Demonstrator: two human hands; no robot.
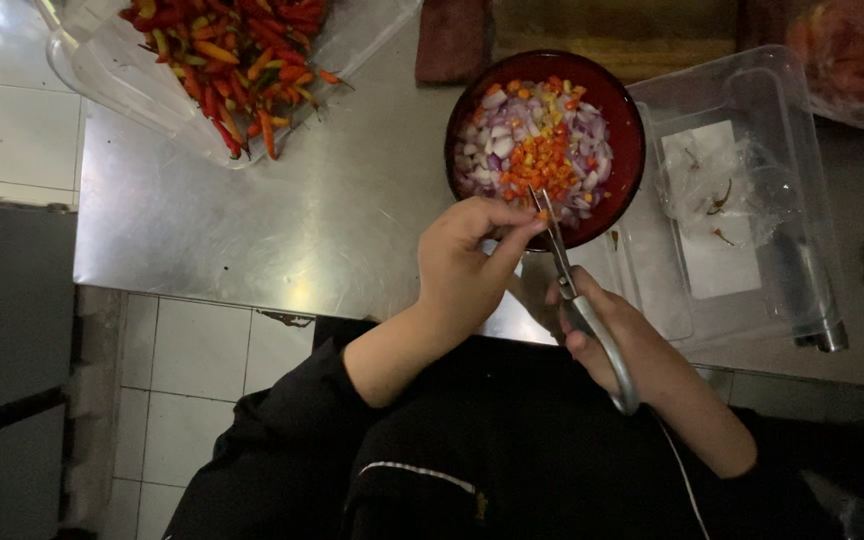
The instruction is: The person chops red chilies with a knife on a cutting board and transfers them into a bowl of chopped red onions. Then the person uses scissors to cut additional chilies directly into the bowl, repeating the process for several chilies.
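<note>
A pair of metal scissors [577,300] is gripped in the right hand [607,335], whose fingers are closed through the grey handle loops near the table's front edge. The blades are held nearly shut and are pointed up towards the rim of a dark red bowl [624,150]. A small orange piece of chilli [543,213] is pinched at the blade tips between the thumb and fingertips of the left hand [467,265], which is closed around it just over the near rim of the bowl. How much of the chilli is left inside the fingers cannot be told.

The bowl is filled with diced purple onion [492,145] and a heap of small orange, red and yellow chilli cuttings [542,145]. It is set on a stainless steel table [282,220]. Just beside the bowl on its right, a clear plastic tray [752,100] is placed, in which a crumpled clear bag and a few chilli stems are seen. At the far left corner of the table, well apart from the hands, a clear plastic bag [102,70] is laid open with a pile of whole red, orange and green chillies [237,50] on it. Black sleeves are worn on both arms, and white floor tiles are seen below the table.
</note>
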